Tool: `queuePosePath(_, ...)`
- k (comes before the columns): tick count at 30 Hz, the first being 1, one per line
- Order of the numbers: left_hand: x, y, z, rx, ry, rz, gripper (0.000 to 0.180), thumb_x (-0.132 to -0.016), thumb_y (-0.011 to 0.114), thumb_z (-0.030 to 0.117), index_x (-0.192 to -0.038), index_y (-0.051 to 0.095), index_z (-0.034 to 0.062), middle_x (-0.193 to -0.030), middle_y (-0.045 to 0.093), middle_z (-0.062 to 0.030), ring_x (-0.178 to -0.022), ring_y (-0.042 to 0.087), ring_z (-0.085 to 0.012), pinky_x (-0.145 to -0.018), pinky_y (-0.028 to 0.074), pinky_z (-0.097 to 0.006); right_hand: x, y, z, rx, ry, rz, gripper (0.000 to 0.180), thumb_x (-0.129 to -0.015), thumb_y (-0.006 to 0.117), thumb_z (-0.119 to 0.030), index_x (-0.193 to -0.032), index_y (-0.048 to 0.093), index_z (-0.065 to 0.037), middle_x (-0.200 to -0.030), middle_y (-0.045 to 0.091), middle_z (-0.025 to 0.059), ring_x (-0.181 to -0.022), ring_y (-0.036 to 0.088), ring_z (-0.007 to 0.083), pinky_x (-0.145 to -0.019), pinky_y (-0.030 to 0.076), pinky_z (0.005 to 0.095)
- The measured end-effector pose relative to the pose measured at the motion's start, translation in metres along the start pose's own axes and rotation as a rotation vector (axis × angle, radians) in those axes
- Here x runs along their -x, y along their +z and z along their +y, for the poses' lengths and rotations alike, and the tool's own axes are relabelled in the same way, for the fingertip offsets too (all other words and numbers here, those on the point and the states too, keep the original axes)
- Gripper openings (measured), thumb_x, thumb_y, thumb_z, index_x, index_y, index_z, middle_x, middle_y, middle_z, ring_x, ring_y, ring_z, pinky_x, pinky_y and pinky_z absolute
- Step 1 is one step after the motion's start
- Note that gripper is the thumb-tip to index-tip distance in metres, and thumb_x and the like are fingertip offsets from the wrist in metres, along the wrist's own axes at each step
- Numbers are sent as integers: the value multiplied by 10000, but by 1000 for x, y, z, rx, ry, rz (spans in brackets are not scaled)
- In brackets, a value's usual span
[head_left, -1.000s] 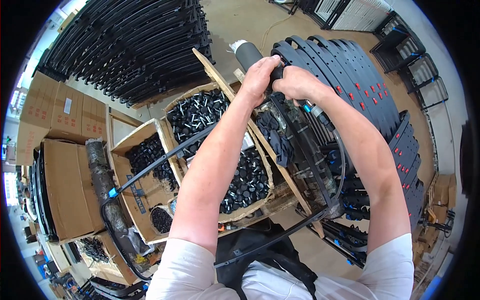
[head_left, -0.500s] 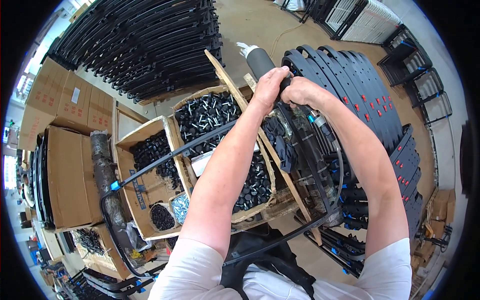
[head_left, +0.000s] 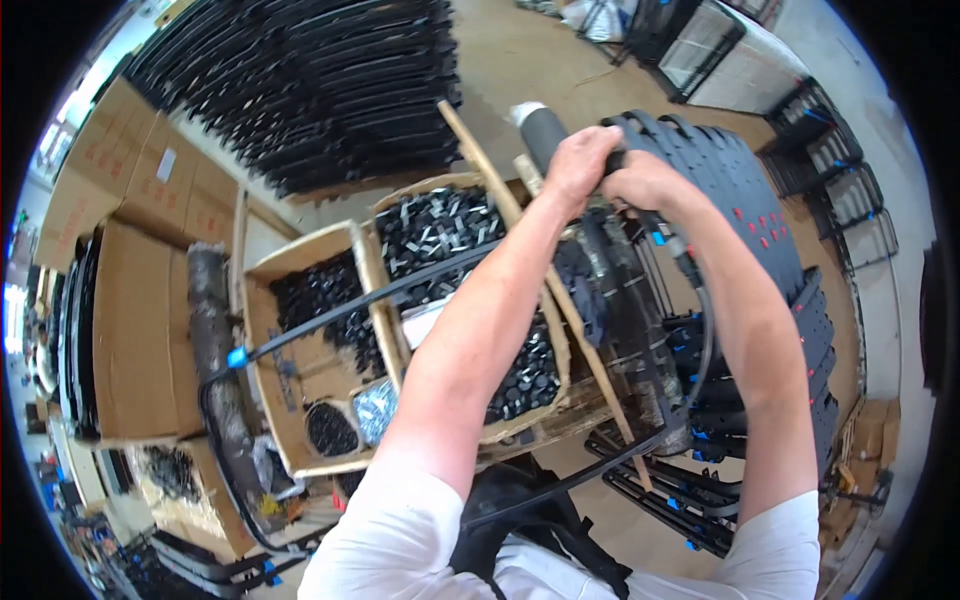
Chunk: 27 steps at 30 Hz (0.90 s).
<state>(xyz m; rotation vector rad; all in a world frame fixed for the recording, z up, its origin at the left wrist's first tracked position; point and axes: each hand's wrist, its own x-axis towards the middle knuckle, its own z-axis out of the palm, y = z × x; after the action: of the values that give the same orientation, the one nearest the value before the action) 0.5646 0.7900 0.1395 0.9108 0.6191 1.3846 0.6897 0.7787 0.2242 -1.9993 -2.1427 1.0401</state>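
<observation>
The left hand (head_left: 584,164) wraps its fingers round the dark foam sleeve (head_left: 541,134); the right hand's (head_left: 650,185) grip I cannot tell. Best to hold the sleeve straight.

- A dark grey cylindrical sleeve (head_left: 543,138) is tilting forward, showing a white end.
- A black frame (head_left: 330,317) is slanting below.
- A hose-fitted tool (head_left: 686,263) is showing partly.

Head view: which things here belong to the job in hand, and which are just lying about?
Apparently in use:
grey tube, in the left hand
hose, running toward the right hand
black frame, nearby

Apparently lying about:
cardboard boxes
black-headed bolts
stacked black parts
</observation>
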Motion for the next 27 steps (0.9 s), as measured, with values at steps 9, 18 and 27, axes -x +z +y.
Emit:
queuePosePath(9,162,-117,100,-12,-95,295,305,-1055,647,322,-984,733,39,-890,683,-20,-799,607,-129,-755,516,-315,81,107,-151,147,-154,-256,316,-838,654,-271,-775,727,29,-680,720,143,-569,709,252,-586,584,414)
queuePosePath(18,226,-232,176,-115,-20,361,293,-1028,673,309,-958,732,30,-898,682,-13,-832,596,-118,-780,502,-306,89,210,-261,188,-205,-218,340,-859,586,-297,-738,710,-4,-649,710,114,-621,729,242,-695,586,391)
queuePosePath(27,231,-239,178,-123,-56,280,294,-1060,641,320,-1003,726,44,-941,669,-14,-879,582,-123,-834,501,-313,85,224,-264,164,-144,-201,356,-901,591,-288,-802,727,25,-672,718,117,-595,717,241,-686,590,398)
